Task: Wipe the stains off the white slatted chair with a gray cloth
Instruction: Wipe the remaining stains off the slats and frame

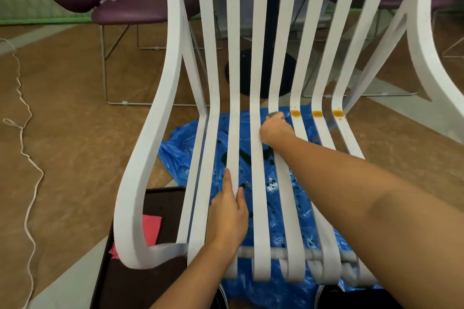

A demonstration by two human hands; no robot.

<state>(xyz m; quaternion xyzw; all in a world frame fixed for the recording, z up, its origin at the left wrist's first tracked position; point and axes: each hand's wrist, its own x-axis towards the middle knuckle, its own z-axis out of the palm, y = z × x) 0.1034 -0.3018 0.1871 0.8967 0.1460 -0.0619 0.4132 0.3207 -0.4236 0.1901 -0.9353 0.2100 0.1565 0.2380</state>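
Far back on the chair [258, 183] seat, the right hand [275, 130] clutches a gray cloth [274, 114] beside three orange stains [295, 113]; nearer, the left hand [229, 213] rests flat on a slat [233, 143].

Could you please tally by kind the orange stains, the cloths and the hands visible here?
Orange stains: 3
Cloths: 2, gray cloth and pink cloth
Hands: 2, left hand and right hand
Total: 7
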